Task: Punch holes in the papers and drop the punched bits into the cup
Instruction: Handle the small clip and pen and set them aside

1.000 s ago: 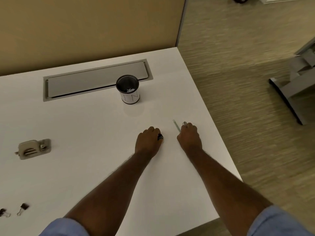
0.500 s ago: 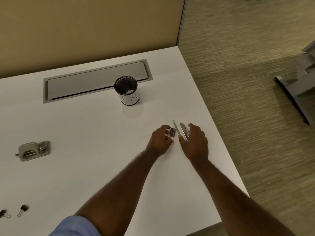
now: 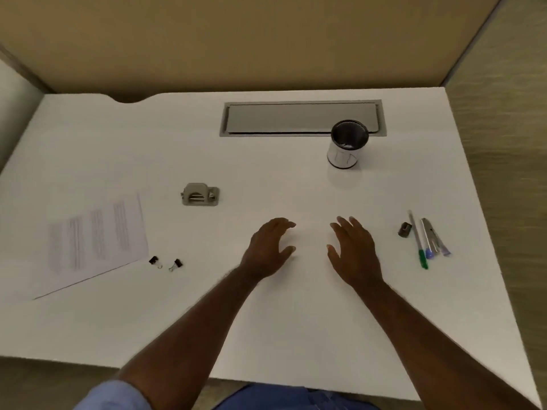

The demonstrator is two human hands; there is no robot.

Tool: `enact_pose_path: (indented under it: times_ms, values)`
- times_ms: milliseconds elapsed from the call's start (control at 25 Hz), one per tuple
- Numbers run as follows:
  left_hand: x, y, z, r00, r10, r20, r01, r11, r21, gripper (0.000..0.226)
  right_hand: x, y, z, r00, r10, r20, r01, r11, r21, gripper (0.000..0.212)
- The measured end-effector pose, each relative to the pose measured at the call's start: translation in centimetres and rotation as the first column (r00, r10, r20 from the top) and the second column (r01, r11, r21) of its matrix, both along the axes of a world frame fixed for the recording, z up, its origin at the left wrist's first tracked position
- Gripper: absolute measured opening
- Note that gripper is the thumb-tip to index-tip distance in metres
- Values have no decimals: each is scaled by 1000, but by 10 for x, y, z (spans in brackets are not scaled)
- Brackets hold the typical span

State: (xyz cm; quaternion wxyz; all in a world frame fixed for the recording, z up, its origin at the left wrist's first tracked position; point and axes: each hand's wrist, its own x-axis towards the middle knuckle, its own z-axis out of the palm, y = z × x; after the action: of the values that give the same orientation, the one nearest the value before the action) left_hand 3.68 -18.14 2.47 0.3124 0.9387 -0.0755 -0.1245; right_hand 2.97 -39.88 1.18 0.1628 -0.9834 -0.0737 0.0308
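Both the left hand (image 3: 270, 247) and the right hand (image 3: 353, 250) hover empty with fingers spread above the table (image 3: 296, 321), while the papers (image 3: 94, 238) and hole punch (image 3: 200, 194) lie untouched at left, so punching seems not begun, though the cup (image 3: 346, 145) already holds some pale bits.

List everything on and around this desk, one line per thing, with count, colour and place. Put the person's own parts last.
desk: 1, white, fills the view
cable tray lid: 1, grey, far edge
cup: 1, white with dark inside, by the lid's right end
hole punch: 1, grey, left of centre
papers: 1 printed stack, white, far left
binder clips: 2, black, beside the papers
pens: about 3, green and blue tipped, right side
small dark object: 1, left of the pens
left hand: open, empty, centre
right hand: open, empty, centre
sleeves: blue, bottom edge
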Motion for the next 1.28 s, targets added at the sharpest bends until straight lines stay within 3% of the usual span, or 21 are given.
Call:
enact_pose_path:
  times_ms: [120, 280, 480, 720, 920, 1120, 1200, 1280]
  values:
    - [-25, 67, 8, 995, 95, 31, -97, 993, 72, 49, -4, 66, 1, 991, 131, -30, -130, 991, 32, 51]
    - [-57, 153, 8, 979, 202, 38, -206, 969, 138, 45, -17, 155, 2, 984, 170, -49, -161, 975, 151, 52]
    - [-75, 242, -3, 951, 308, 18, -303, 924, 234, 42, -25, 241, -7, 937, 313, -154, -288, 943, 165, 49]
    - [-74, 304, -17, 968, 250, -12, -227, 899, 375, 44, -24, 321, -13, 857, 400, -324, -375, 916, 140, 49]
    - [-49, 315, -19, 999, 51, 3, -48, 922, 385, 39, -16, 340, -13, 867, 356, -349, -343, 934, 99, 19]
    - [-33, 312, -23, 992, -123, 0, 110, 887, 448, 26, -14, 336, -16, 897, 333, -292, -295, 941, 166, 5]
    - [-27, 313, -23, 985, -175, -1, 155, 868, 471, 23, -15, 335, -16, 935, 202, -291, -110, 946, 306, 4]
    - [-23, 314, -21, 973, -229, 17, 193, 858, 476, 17, -14, 332, -15, 931, 21, -364, 154, 883, 444, 11]
